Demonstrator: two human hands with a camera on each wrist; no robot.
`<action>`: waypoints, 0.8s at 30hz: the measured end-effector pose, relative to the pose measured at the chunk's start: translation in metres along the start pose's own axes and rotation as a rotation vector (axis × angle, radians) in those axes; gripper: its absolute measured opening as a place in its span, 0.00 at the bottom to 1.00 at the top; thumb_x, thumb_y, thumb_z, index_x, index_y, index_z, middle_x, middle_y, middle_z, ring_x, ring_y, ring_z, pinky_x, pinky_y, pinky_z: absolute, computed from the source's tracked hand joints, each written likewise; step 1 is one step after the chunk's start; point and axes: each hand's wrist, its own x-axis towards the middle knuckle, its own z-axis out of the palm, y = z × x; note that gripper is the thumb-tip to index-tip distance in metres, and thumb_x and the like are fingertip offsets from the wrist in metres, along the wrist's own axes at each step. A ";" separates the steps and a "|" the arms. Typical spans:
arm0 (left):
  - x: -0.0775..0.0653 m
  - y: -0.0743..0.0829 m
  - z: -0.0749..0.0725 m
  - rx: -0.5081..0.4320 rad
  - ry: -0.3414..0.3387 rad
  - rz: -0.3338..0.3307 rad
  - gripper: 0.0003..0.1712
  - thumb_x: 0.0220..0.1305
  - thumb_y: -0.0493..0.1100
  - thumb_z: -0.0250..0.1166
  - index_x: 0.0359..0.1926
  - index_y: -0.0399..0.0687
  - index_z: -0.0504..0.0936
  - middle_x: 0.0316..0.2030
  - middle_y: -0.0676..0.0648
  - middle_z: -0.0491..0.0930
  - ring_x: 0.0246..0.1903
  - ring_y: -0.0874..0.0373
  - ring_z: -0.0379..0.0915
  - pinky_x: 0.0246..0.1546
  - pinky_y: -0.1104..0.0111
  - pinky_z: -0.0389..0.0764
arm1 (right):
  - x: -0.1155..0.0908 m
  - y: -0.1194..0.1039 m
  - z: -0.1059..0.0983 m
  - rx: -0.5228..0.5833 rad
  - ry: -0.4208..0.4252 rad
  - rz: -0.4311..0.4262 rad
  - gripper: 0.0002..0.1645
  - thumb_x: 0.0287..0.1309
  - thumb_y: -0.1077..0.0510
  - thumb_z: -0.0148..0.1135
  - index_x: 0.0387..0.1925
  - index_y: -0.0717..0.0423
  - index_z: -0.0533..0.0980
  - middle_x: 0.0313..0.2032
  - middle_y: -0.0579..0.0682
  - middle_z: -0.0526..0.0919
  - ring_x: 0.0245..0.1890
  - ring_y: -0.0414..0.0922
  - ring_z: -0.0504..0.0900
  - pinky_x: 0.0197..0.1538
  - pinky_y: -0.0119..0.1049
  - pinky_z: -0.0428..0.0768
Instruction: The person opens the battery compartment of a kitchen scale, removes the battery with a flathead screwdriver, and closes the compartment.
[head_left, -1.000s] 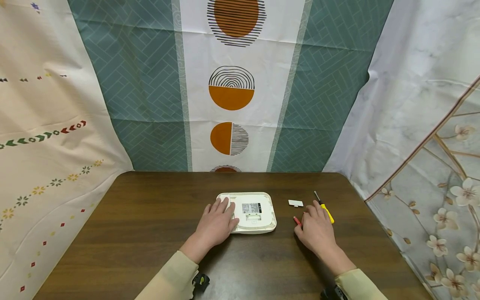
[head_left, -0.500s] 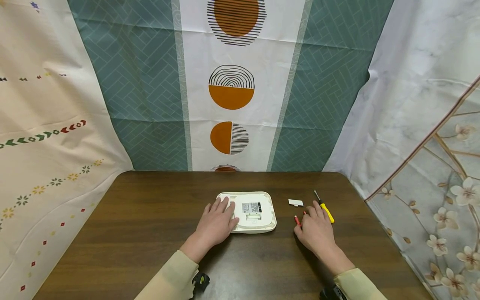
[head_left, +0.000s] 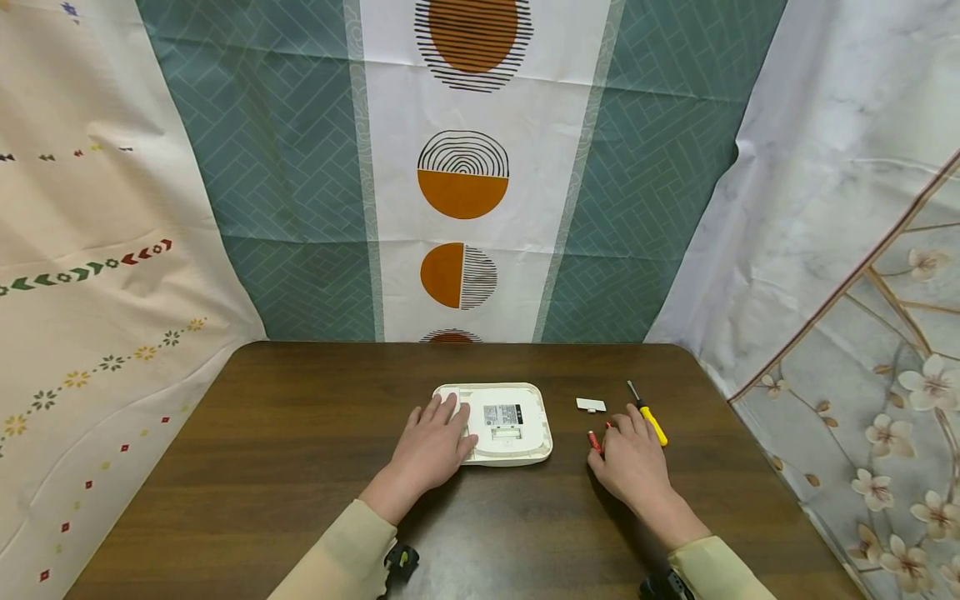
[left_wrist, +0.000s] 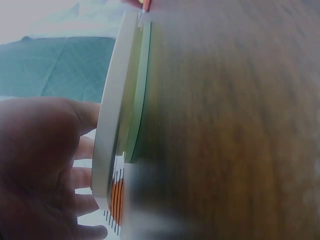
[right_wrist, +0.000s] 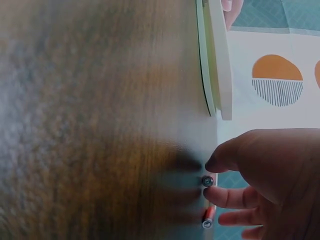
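Observation:
A white, rounded-square device (head_left: 517, 454) lies on the table with a printed label and an open battery compartment facing up. My left hand (head_left: 431, 446) rests with spread fingers over its left side; the left wrist view shows the device's edge (left_wrist: 111, 105) beside the palm. To the right, my right hand (head_left: 633, 454) is low over the table at two small red batteries. Its thumb and index finger pinch one red battery (right_wrist: 207, 181), whose end pokes out left of the hand in the head view. A second battery (right_wrist: 208, 217) lies by the other fingers.
A small white battery cover (head_left: 591, 405) lies behind the right hand. Just right of that hand is a screwdriver (head_left: 654, 427) with a yellow and black handle. Patterned cloths hang behind and beside the brown table (head_left: 300, 467).
The red battery at the right thumb has turned slightly, its far end shifting a little to the right. The left hand and the device have stayed in place.

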 end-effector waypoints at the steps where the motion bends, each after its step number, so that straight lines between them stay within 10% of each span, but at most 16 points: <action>1: 0.000 0.000 0.000 0.001 -0.001 0.000 0.34 0.86 0.57 0.59 0.81 0.42 0.72 0.82 0.35 0.63 0.82 0.33 0.55 0.77 0.35 0.61 | 0.000 0.000 0.000 0.002 0.013 -0.003 0.16 0.61 0.54 0.69 0.20 0.56 0.77 0.55 0.67 0.83 0.74 0.74 0.68 0.75 0.70 0.66; 12: 0.001 0.000 0.000 0.013 0.011 0.006 0.34 0.86 0.56 0.59 0.80 0.41 0.73 0.82 0.35 0.64 0.82 0.32 0.57 0.76 0.34 0.63 | -0.001 0.001 -0.002 0.039 0.173 -0.043 0.14 0.60 0.56 0.77 0.31 0.61 0.81 0.52 0.67 0.83 0.69 0.74 0.74 0.72 0.70 0.70; 24: 0.000 0.000 0.001 0.014 0.003 0.006 0.34 0.86 0.57 0.59 0.81 0.42 0.72 0.82 0.35 0.64 0.82 0.33 0.56 0.77 0.35 0.62 | 0.007 0.005 -0.009 0.051 0.112 -0.050 0.33 0.69 0.50 0.77 0.65 0.68 0.80 0.67 0.68 0.80 0.74 0.70 0.71 0.74 0.73 0.66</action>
